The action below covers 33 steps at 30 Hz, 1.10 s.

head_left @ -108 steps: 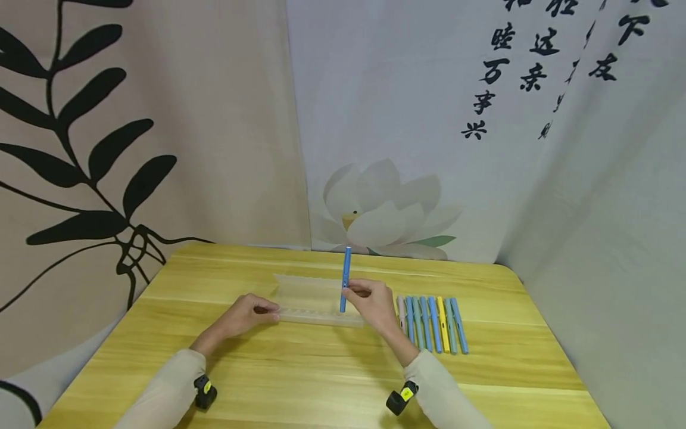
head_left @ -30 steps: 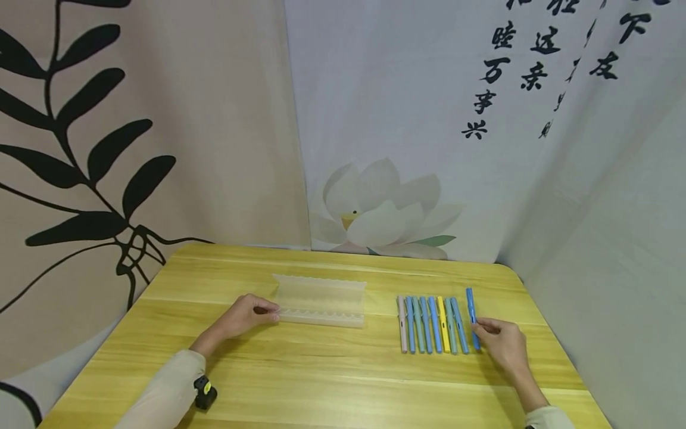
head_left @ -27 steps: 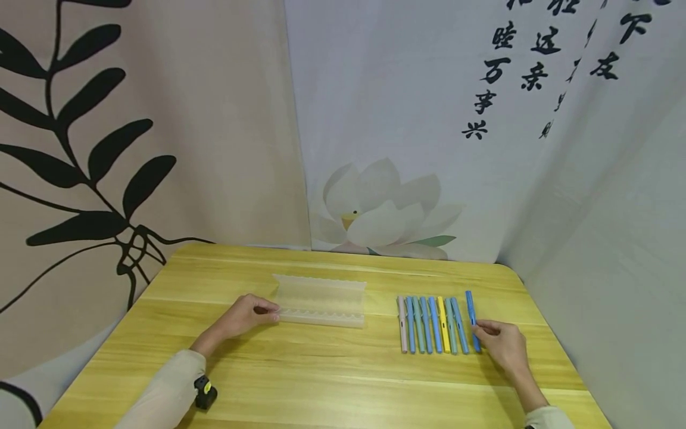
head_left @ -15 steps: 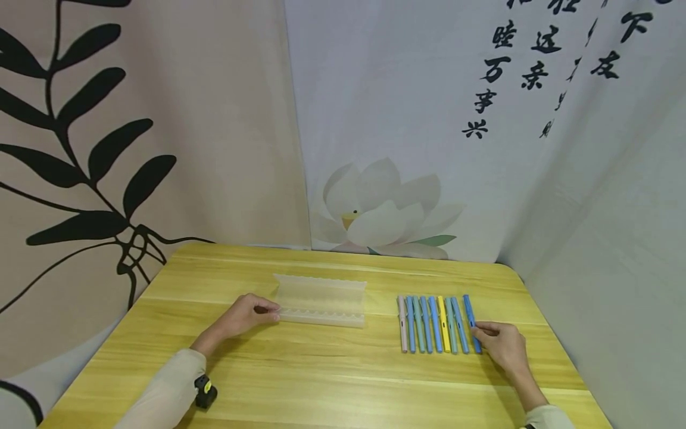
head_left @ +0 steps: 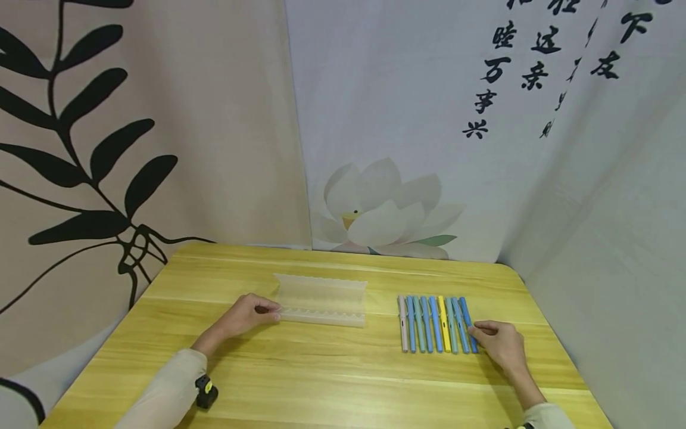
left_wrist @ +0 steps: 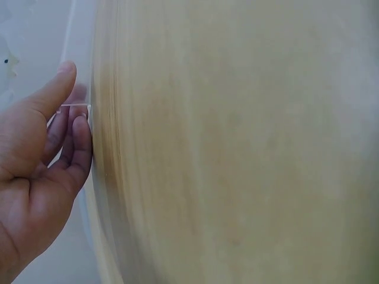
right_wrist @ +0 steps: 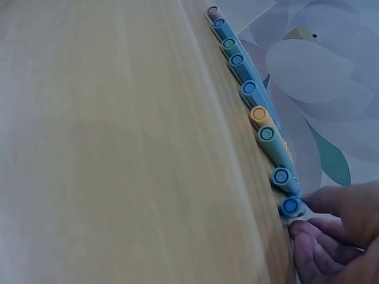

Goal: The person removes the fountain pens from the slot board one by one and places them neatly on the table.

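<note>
My left hand [head_left: 245,316] holds the left end of a clear plastic pen rack [head_left: 321,297] with a notched front edge. In the left wrist view, thumb and fingers pinch the clear edge [left_wrist: 76,105]. On the right, my right hand [head_left: 502,345] pinches a darker blue pen [head_left: 467,310] lying at the right end of a row. The right wrist view shows thumb and fingers on either side of that pen's end [right_wrist: 291,206]. The row beside it holds several pens in blue, green, one yellow pen [head_left: 443,325] and one pinkish-grey pen [head_left: 402,325].
A wooden table [head_left: 300,381] carries everything, with its back edge against a printed curtain. Bare tabletop lies between the rack and the pen row. Each wrist has a small black camera [head_left: 206,391] strapped on.
Earlier my right hand held a blue pen upright over the rack. It then carried the pen right and laid it down, sliding it left against the row. The left hand has stayed put.
</note>
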Each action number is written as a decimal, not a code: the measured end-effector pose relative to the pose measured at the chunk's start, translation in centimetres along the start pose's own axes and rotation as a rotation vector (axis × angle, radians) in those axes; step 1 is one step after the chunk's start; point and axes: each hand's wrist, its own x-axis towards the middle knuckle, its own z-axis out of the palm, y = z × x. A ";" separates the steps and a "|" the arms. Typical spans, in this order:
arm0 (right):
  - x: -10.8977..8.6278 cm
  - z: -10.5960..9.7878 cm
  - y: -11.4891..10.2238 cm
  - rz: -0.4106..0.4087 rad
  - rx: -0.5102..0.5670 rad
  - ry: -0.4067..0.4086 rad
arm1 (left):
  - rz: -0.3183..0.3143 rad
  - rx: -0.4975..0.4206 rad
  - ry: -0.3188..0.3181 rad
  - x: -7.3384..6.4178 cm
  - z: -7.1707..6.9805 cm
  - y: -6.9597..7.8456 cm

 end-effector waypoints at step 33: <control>-5.4 3.0 -9.8 -0.473 -0.533 0.039 | 0.007 0.744 0.255 -5.8 5.1 7.9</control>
